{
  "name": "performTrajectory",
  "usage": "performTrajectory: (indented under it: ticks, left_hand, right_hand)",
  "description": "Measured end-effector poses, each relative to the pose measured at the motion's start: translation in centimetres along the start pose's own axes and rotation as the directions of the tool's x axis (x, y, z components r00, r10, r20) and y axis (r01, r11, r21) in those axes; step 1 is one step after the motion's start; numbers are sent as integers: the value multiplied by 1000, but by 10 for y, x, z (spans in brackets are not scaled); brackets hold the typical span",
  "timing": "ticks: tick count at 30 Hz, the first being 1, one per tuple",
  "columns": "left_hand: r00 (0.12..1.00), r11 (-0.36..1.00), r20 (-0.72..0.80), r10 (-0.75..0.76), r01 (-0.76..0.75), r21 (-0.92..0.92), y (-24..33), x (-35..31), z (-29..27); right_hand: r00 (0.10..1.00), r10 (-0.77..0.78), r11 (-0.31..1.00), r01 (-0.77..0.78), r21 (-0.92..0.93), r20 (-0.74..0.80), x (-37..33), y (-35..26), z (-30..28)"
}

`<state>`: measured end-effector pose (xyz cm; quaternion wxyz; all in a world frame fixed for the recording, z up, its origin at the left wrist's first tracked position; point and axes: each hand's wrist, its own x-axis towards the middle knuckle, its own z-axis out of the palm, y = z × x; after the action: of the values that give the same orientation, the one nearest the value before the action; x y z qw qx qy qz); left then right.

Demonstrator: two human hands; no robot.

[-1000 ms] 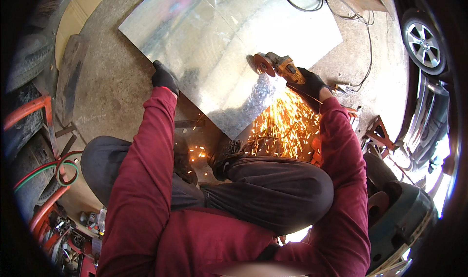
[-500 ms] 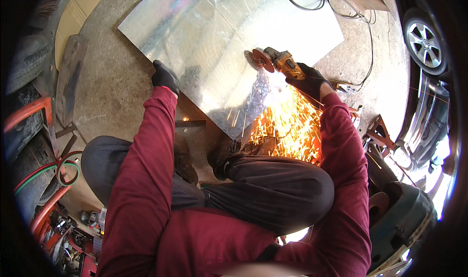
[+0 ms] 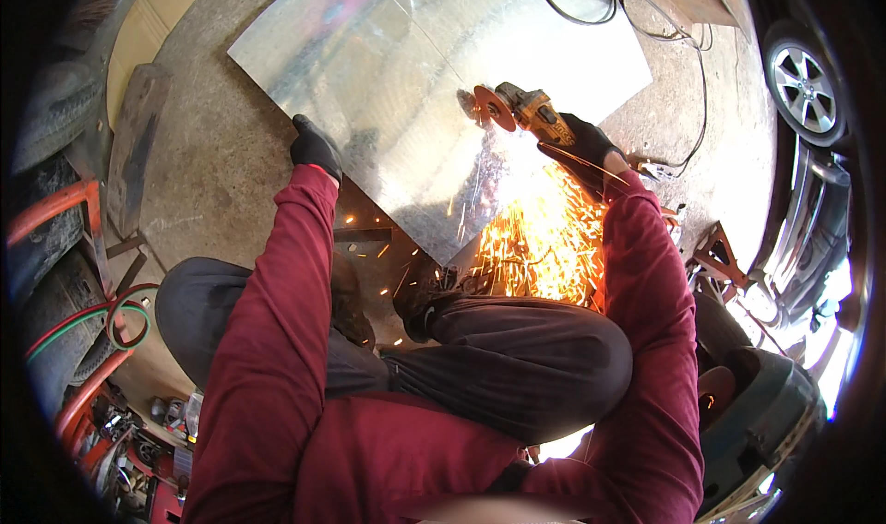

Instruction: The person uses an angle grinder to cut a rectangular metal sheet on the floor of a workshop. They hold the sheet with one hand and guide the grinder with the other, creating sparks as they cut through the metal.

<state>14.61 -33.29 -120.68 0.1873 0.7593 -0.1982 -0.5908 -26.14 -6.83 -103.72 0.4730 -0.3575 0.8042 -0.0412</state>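
Observation:
A shiny sheet of metal [image 3: 369, 118] lies at a slant in front of my knees, a thin straight line running across its far part. My right hand [image 3: 581, 150], in a black glove, is closed around a yellow angle grinder [image 3: 540, 113]. The grinder's reddish disc [image 3: 494, 107] stands on edge against the sheet, and bright sparks [image 3: 544, 238] pour from it back toward my right leg. On the sheet's left edge my left hand [image 3: 316, 146], also gloved, grips the metal; most of its fingers are hidden.
Black cables [image 3: 701, 109] lie on the concrete floor [image 3: 208, 109] at the right. A car wheel [image 3: 805, 83] stands far right. Along the left are a worn board [image 3: 138, 146], an orange metal frame [image 3: 55, 212] and red and green hoses [image 3: 129, 326]. Tools [image 3: 120, 459] crowd the lower left.
The grinder and its disc have shifted slightly left and away from me along the sheet. Sparks now scatter farther left, near my feet. My left hand has barely moved.

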Motion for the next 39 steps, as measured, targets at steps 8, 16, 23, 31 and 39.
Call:
performTrajectory:
  ticks: [8,16,23,31,39]
  left_hand:
    - [1000,1000,2,26,-26,15,0,-13,12]
    - [998,991,44,54,-59,118,-38,56,-5]
    - [989,990,37,140,-140,10,-40,41,5]
    - [1000,999,6,7,-7,-51,-8,-2,6]
    - [995,991,-21,100,-101,-85,-40,21,-7]
  right_hand:
    - [993,120,971,-119,205,7,-13,-2,9]
    - [995,-90,986,95,137,-45,-7,-25,-5]
    - [999,35,999,-35,19,-24,1,-8,-5]
    - [998,59,989,-58,136,-3,2,-2,7]
    - [1000,-4,989,7,148,-21,8,-32,-13]
